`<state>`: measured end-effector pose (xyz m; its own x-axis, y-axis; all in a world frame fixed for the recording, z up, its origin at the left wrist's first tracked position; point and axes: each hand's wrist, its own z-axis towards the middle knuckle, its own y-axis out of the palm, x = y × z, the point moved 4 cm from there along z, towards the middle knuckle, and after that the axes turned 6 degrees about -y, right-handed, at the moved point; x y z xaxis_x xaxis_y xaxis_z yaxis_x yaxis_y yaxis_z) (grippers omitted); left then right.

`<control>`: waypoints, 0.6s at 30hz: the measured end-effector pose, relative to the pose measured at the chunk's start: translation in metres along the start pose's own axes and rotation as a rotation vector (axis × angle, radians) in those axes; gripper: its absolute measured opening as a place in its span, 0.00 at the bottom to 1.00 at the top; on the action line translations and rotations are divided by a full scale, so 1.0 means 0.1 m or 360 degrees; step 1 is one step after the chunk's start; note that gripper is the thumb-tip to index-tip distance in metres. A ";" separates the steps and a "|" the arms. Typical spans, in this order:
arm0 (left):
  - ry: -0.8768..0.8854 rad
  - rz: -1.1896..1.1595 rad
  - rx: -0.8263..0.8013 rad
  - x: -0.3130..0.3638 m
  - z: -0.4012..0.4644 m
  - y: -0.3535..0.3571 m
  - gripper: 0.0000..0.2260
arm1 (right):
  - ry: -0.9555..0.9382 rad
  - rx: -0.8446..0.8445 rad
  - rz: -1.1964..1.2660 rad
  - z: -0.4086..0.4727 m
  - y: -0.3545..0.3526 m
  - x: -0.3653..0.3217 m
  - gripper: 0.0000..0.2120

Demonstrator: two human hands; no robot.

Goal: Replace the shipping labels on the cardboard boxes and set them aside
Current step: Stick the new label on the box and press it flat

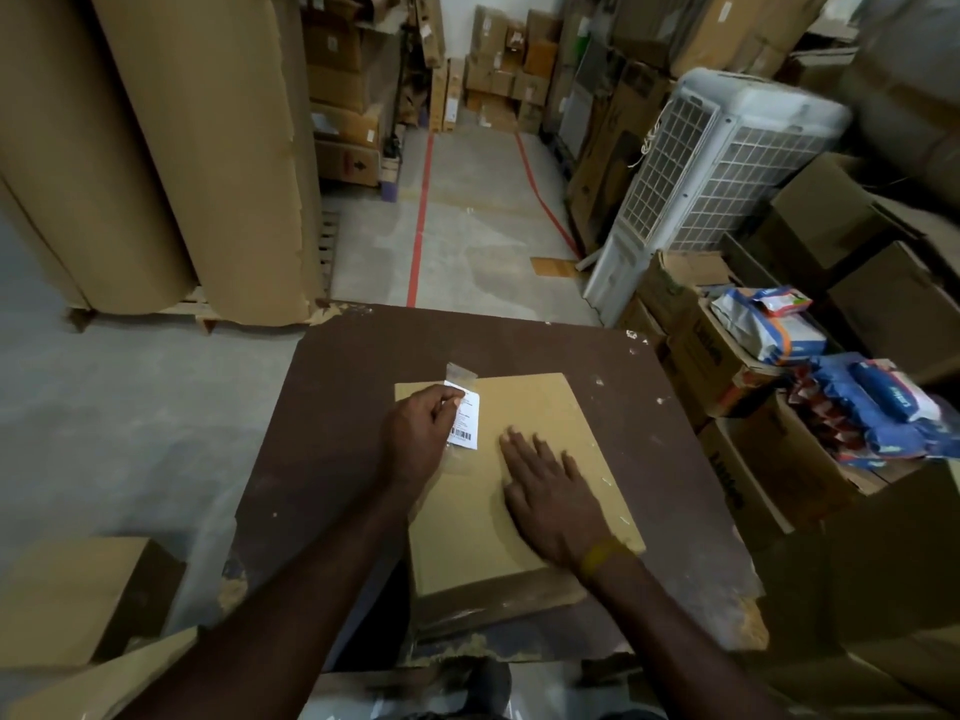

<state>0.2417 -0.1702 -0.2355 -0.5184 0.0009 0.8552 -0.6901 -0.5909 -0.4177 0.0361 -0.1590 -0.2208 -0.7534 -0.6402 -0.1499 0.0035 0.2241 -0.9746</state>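
A flat cardboard box lies on a dark brown table in front of me. A white shipping label with a barcode and clear tape at its top and bottom edges is at the box's upper left part. My left hand pinches the label's left edge between thumb and fingers. My right hand rests flat on the box top, fingers spread, to the right of the label.
Large brown paper rolls stand at the left on a pallet. A white air cooler and open cartons with blue packets crowd the right. A cardboard box sits on the floor at lower left. A floor aisle with red lines runs ahead.
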 end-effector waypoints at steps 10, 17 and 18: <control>-0.0016 -0.0047 -0.0014 0.03 -0.02 -0.03 0.15 | -0.0121 0.0003 0.0056 -0.39 0.05 -0.26 0.38; 0.0015 -0.0094 -0.0050 0.00 -0.02 -0.04 0.21 | 0.0691 0.0222 0.0145 -0.13 -0.36 0.65 0.32; -0.0001 -0.0108 -0.0050 0.00 -0.02 -0.06 0.21 | 0.0532 0.0276 0.0179 -0.17 -0.36 0.47 0.33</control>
<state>0.2445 -0.1648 -0.2335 -0.4696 0.0394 0.8820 -0.7391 -0.5641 -0.3683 -0.0106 -0.1853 -0.1900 -0.9146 -0.3376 -0.2225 0.1875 0.1332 -0.9732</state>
